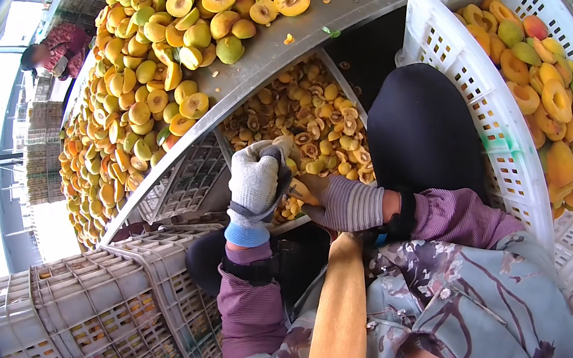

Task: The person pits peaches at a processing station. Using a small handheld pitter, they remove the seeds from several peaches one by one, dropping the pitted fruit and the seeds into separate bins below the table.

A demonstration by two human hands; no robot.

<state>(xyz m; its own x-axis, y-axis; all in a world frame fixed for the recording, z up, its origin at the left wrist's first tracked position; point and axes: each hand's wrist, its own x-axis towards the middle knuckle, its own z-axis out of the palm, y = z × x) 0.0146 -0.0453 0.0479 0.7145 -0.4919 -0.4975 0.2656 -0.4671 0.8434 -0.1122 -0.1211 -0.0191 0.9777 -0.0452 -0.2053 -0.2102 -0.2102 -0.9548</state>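
My left hand (255, 181), in a pale knit glove with a blue cuff, is closed, its dark fingertips curled inward. Whatever it grips is hidden by the fingers. Close beside it, my right hand (351, 203), in a striped grey-purple glove with a tan fingertip area, pinches an orange-yellow peach half (300, 192), partly covered by the fingers. Both hands are held over a bin of small peach pieces and pit-marked scraps (317, 111) below the table edge.
Cut peach halves (143, 111) are heaped on a metal table (322, 22) ahead. A white crate (492, 141) of peach halves (555, 100) stands at my right. Grey crates (98, 303) of fruit stand at left. An orange strip (333, 320) hangs down my front. Another person (64, 51) is at far left.
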